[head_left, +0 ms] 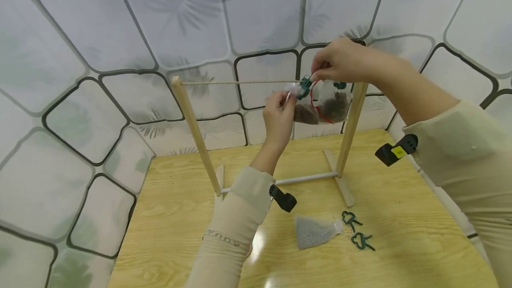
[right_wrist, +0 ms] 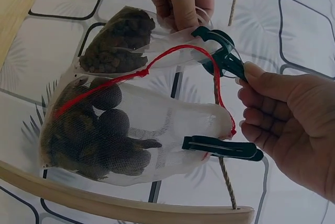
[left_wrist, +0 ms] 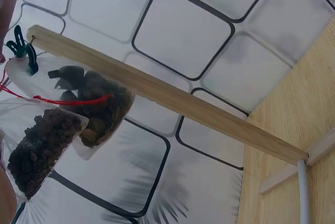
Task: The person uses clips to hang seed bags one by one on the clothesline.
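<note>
My left hand pinches the gathered neck of a small mesh bag filled with dark, crumbly pieces, holding it up at the rope. Between thumb and fingers, my right hand grips the handles of a dark green clip. The clip's jaws are at the bag's neck and the rope. Beside it hangs a second mesh bag with bigger dark rounded lumps and a red drawstring. Another green clip fastens that bag to the rope near the right post.
The rope runs between two wooden posts, joined low down by a white bar, on a wood-grain table. Nearer me lie a mesh bag of greyish contents and two green clips. A patterned wall rises behind.
</note>
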### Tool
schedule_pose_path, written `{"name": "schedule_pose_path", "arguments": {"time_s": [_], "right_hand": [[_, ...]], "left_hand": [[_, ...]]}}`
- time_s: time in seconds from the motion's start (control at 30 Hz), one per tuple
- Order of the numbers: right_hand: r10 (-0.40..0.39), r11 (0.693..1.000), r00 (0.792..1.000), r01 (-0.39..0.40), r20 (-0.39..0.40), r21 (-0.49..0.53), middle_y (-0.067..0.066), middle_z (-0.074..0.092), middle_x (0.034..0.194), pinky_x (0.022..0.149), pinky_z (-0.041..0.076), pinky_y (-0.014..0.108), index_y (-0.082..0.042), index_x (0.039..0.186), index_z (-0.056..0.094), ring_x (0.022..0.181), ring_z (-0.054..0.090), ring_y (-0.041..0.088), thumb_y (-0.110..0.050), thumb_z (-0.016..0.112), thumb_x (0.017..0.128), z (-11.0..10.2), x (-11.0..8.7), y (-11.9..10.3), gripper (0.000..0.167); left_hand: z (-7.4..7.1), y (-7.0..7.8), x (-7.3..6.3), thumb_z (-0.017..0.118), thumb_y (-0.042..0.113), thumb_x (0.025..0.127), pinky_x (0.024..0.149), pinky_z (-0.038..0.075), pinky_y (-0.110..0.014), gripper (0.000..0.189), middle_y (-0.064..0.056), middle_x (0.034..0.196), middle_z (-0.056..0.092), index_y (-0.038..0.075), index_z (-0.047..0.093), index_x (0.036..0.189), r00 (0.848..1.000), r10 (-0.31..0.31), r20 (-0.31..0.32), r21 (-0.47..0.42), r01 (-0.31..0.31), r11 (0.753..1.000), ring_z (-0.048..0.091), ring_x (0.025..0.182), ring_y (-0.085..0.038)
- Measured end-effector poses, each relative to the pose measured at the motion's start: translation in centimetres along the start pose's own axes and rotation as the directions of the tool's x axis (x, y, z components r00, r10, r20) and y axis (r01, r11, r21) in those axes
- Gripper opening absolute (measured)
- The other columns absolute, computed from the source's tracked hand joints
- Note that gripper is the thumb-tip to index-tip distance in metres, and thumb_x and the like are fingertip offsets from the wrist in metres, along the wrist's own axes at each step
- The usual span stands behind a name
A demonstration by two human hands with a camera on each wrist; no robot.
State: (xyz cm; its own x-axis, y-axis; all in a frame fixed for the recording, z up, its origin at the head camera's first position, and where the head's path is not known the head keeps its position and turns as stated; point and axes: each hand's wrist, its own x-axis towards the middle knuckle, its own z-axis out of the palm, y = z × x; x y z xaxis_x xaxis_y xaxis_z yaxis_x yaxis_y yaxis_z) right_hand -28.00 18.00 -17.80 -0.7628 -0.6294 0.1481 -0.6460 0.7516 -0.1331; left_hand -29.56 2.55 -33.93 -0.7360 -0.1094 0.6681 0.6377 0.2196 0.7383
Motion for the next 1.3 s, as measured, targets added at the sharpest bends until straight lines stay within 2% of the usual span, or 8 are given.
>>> {"name": "schedule_pose_path", "arguments": {"time_s": [0.3, 0.53, 0.77, 0.9, 1.03, 1.13, 1.2, 1.3], "right_hand": [[0.007, 1.000, 0.996, -0.008, 0.085, 0.016, 0.017, 0.067, 0.095, 0.078, 0.051, 0.043, 0.004, 0.105, 0.064, 0.087, 0.064, 0.027, -0.017, 0.064, 0.090, -0.3, 0.3, 0.2, 0.026], [0.059, 0.996, 0.993, -0.066, 0.099, 0.060, 0.018, 0.063, 0.107, 0.085, 0.048, 0.044, 0.004, 0.119, 0.057, 0.099, 0.060, 0.029, -0.026, 0.064, 0.090, 0.0, 0.2, -0.2, 0.042], [0.053, 0.998, 0.996, -0.054, -0.072, -0.010, 0.019, 0.063, 0.103, 0.081, 0.047, 0.046, 0.004, 0.111, 0.061, 0.094, 0.059, 0.032, -0.026, 0.063, 0.090, 0.8, -0.3, -1.4, 0.037], [-0.008, 0.997, 0.975, -0.009, -0.221, -0.078, 0.021, 0.063, 0.097, 0.080, 0.046, 0.047, 0.006, 0.105, 0.061, 0.092, 0.057, 0.034, -0.019, 0.062, 0.090, 1.4, -0.8, -1.6, 0.029], [-0.143, 0.981, 0.917, 0.081, -0.373, -0.178, 0.020, 0.063, 0.089, 0.078, 0.046, 0.046, 0.008, 0.099, 0.061, 0.089, 0.055, 0.036, -0.010, 0.060, 0.087, 2.2, -1.2, -1.6, 0.022], [-0.305, 0.943, 0.833, 0.196, -0.463, -0.269, 0.020, 0.061, 0.083, 0.075, 0.045, 0.046, 0.009, 0.094, 0.060, 0.082, 0.054, 0.036, -0.008, 0.059, 0.084, 3.0, -1.4, -1.6, 0.020], [-0.412, 0.903, 0.765, 0.268, -0.495, -0.336, 0.020, 0.061, 0.080, 0.076, 0.045, 0.046, 0.009, 0.091, 0.060, 0.077, 0.055, 0.036, -0.009, 0.057, 0.082, 3.6, -1.5, -1.8, 0.020], [-0.515, 0.849, 0.693, 0.331, -0.505, -0.412, 0.019, 0.061, 0.078, 0.077, 0.046, 0.047, 0.007, 0.088, 0.059, 0.075, 0.056, 0.036, -0.014, 0.053, 0.084, 4.7, -1.9, -2.3, 0.023]], "left_hand": [[-0.5, 0.0, 0.0, 0.062, 0.012, 0.091, 0.069, 0.042, -0.020, 0.015, -0.011, 0.080, 0.059, -0.002, 0.063, 0.086, 0.999, -0.045, 0.011, -0.007, 0.045, 0.999, 0.051, 0.075, -0.015], [-1.2, -0.7, -0.4, 0.061, 0.013, 0.092, 0.076, 0.045, -0.024, 0.015, -0.012, 0.086, 0.060, -0.002, 0.064, 0.091, 0.998, 0.028, 0.058, 0.067, -0.032, 0.997, 0.056, 0.083, -0.021], [-2.0, -1.9, -0.4, 0.064, 0.010, 0.088, 0.080, 0.046, -0.026, 0.012, -0.013, 0.086, 0.061, -0.002, 0.063, 0.090, 0.973, 0.212, 0.094, 0.115, -0.222, 0.968, 0.057, 0.084, -0.024], [-2.6, -2.2, -0.4, 0.062, 0.017, 0.088, 0.079, 0.042, -0.032, 0.019, -0.013, 0.086, 0.058, -0.002, 0.061, 0.092, 0.953, 0.180, 0.244, 0.219, -0.235, 0.947, 0.052, 0.083, -0.025], [-3.5, -2.2, -0.8, 0.056, 0.027, 0.091, 0.081, 0.039, -0.039, 0.028, -0.013, 0.089, 0.057, 0.000, 0.059, 0.097, 0.911, 0.026, 0.411, 0.379, -0.197, 0.904, 0.051, 0.085, -0.026], [-4.2, -2.3, -1.4, 0.052, 0.031, 0.092, 0.084, 0.040, -0.040, 0.032, -0.011, 0.092, 0.059, 0.001, 0.060, 0.100, 0.873, -0.080, 0.482, 0.481, -0.187, 0.856, 0.053, 0.087, -0.026], [-4.7, -2.6, -2.0, 0.051, 0.034, 0.092, 0.084, 0.041, -0.040, 0.033, -0.010, 0.093, 0.060, 0.003, 0.060, 0.100, 0.846, -0.121, 0.520, 0.545, -0.219, 0.809, 0.054, 0.088, -0.026], [-5.2, -3.2, -3.1, 0.050, 0.037, 0.091, 0.081, 0.043, -0.039, 0.033, -0.007, 0.093, 0.062, 0.007, 0.062, 0.100, 0.815, -0.124, 0.566, 0.630, -0.331, 0.702, 0.055, 0.088, -0.025]]}}
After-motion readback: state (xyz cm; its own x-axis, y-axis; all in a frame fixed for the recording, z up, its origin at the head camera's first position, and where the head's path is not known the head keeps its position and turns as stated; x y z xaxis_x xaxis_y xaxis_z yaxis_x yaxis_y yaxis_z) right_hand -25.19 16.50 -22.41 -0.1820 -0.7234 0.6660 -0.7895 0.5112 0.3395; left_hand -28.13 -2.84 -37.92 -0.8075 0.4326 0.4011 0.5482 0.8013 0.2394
